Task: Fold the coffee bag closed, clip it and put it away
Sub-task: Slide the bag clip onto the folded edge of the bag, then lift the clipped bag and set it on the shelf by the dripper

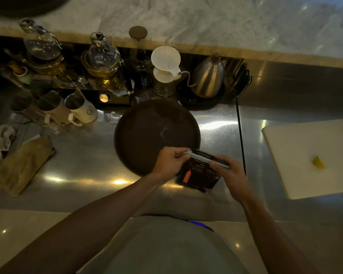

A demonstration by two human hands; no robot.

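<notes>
A black coffee bag point(198, 174) with white print and an orange label stands on the steel counter, just in front of a round dark tray point(147, 131). A long grey clip point(204, 159) lies across the bag's folded top. My left hand point(169, 161) grips the clip's left end and the bag's top corner. My right hand point(229, 172) holds the clip's right end, thumb pressed on it. The bag's right edge is hidden behind my right hand.
Behind the tray stand glass teapots point(103, 62), a white dripper point(166, 64) on a server and a steel gooseneck kettle point(208, 76). Three pitchers point(53, 107) and cloths point(22, 163) lie left. A white cutting board point(309, 155) with a lemon piece point(318, 162) is right.
</notes>
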